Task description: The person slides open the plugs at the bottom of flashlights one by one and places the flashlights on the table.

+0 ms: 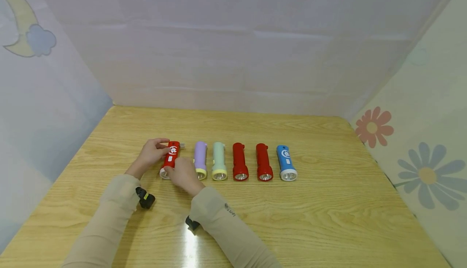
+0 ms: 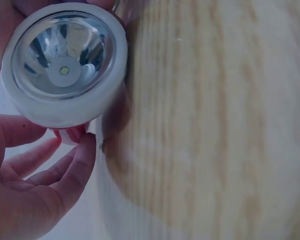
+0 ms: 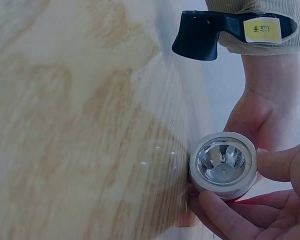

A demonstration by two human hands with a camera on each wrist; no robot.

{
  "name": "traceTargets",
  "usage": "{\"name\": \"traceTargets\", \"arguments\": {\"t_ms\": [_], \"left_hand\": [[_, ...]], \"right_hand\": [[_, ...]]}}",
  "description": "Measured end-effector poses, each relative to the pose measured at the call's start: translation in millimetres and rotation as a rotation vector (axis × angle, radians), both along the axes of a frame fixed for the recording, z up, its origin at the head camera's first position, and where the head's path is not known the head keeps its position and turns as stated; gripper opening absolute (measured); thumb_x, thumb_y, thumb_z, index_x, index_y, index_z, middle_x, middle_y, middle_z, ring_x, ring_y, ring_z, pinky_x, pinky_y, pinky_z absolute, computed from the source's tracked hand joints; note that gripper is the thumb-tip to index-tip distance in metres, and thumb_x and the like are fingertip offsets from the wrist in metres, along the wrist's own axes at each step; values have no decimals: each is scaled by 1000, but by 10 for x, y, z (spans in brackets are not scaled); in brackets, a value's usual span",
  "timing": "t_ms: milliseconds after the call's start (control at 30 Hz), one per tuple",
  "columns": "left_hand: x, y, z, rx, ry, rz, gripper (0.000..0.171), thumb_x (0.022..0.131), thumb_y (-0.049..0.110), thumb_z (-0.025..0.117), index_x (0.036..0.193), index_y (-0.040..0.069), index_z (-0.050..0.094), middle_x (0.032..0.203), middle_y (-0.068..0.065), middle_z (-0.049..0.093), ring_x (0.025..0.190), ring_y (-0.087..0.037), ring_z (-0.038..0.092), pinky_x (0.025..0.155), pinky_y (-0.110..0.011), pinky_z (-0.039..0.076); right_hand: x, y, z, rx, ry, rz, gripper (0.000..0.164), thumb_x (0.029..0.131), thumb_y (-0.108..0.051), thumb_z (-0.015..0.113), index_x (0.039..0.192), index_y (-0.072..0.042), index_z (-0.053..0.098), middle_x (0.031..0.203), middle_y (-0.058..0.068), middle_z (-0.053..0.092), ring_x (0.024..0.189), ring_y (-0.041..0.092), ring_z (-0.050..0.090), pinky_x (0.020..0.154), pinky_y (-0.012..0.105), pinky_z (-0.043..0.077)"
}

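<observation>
A red flashlight (image 1: 170, 156) with a white head and white print lies at the left end of a row, lamp toward me. Small metal prongs (image 1: 182, 144) jut out from its far end on the right. My left hand (image 1: 148, 156) holds its body from the left, fingers near the far end. At the lamp end, my right hand (image 1: 187, 175) grips it from the right. The right wrist view shows thumb and fingers of the right hand (image 3: 260, 212) around the white rim (image 3: 195, 167). In the left wrist view, the left hand (image 2: 45, 200) is beneath the clear lamp (image 2: 65, 70).
Rightward in the row lie a purple flashlight (image 1: 200, 154), a pale green flashlight (image 1: 219, 156), two dark red flashlights (image 1: 239, 156) and a blue flashlight (image 1: 284, 156). They rest on a wood-grain table (image 1: 328, 211), with a pale cloth wall (image 1: 233, 65) behind.
</observation>
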State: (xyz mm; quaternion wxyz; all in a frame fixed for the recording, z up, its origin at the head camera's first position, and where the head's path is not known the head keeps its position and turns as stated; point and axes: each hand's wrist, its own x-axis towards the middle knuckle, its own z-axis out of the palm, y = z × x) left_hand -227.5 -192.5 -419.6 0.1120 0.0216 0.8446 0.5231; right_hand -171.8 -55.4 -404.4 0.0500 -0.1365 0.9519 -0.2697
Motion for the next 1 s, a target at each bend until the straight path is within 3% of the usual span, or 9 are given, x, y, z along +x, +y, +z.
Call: {"name": "traceTargets", "arguments": {"t_ms": [300, 533, 800, 1000], "left_hand": [[-5, 4, -28, -14, -4, -10, 43, 94, 5, 45, 133, -10, 35, 120, -33, 46, 105, -39, 51, 78, -34, 50], [-4, 25, -25, -33, -13, -17, 43, 93, 4, 44, 133, -10, 35, 120, -32, 46, 104, -37, 52, 74, -29, 51], [-16, 36, -27, -32, -8, -19, 45, 93, 5, 45, 134, -10, 34, 122, -32, 44, 102, -37, 53, 74, -31, 51], [-10, 29, -22, -54, 20, -21, 46, 93, 9, 47, 133, -11, 34, 124, -32, 43, 102, -36, 52, 73, -31, 51]], "right_hand": [[-2, 11, 29, 1, -23, -8, 27, 89, -29, 58, 79, -5, 63, 66, 1, 56, 56, 11, 48, 49, 20, 36], [1, 33, 58, 26, 41, -3, 27, 88, -27, 60, 73, -5, 61, 61, 1, 54, 53, 12, 47, 46, 21, 34], [-8, 47, 73, 60, 63, -3, 22, 88, -24, 60, 78, -5, 63, 66, 2, 57, 58, 13, 52, 50, 23, 39], [3, 107, 119, 58, 130, 30, 17, 86, -21, 62, 77, -7, 64, 66, 0, 59, 60, 13, 54, 52, 24, 41]]}}
